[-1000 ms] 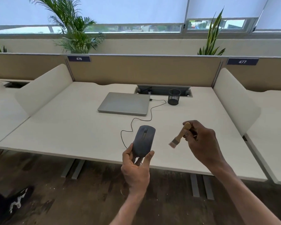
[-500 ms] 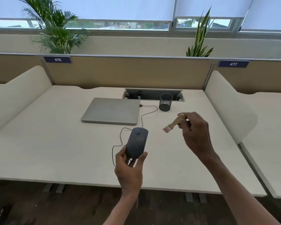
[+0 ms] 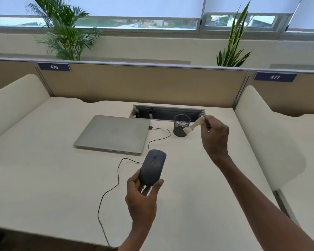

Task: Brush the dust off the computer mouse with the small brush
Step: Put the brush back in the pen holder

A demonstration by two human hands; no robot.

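In the head view, the left hand (image 3: 140, 200) holds the mouse (image 3: 152, 167) up above the desk (image 3: 43, 178), nearer the viewer than the laptop (image 3: 112, 133). Its fingers (image 3: 157, 185) are clenched around the rear end of the mouse: thumb on one side, the others on the other side and beneath. The buttons and wheel face up and point toward the laptop. The cable (image 3: 116, 182) loops from the mouse across the desk and ends in a plug at the laptop's right edge.

The right hand (image 3: 215, 134) is raised to the right of the laptop, its fingers closed on the wooden handle of the brush (image 3: 193, 125). The bristles point down and to the left, toward the laptop, and show in front of the cup (image 3: 180, 124). Brush and mouse are well apart, with no contact.

Against the picture half a second ago, the brush hand has lifted up and away from the mouse, from just beside it to the level of the cup. The grip on the mouse is the same. The camera has tipped, so the laptop and cup sit lower in view.

The black mesh cup stands right of the laptop; whether anything is in it cannot be told. Behind the laptop an open cable tray (image 3: 167, 113) is sunk in the desk, with dark cables inside.
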